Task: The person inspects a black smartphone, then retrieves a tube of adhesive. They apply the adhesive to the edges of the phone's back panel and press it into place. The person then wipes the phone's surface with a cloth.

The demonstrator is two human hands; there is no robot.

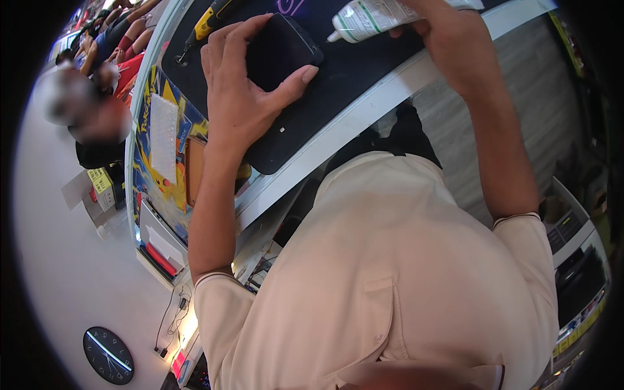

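My left hand (240,97) grips a black phone (276,52) on the black mat (338,78), fingertips at its left edge and thumb at its lower right. My right hand (452,52), near the top right, holds a white tube (364,23) with green stripes, its nozzle pointing left just beside the phone. A yellow and black hand tool (203,28) lies on the mat left of the phone. A tiny white piece (282,129) rests on the mat below my left hand.
Left of the mat are a colourful printed sheet (175,188), bubble wrap (163,133), a brown flat case (195,169) and a laptop-like silver item (159,237). The counter's pale edge (325,143) crosses below the mat. Other people sit at upper left; a wall clock (108,354) hangs lower left.
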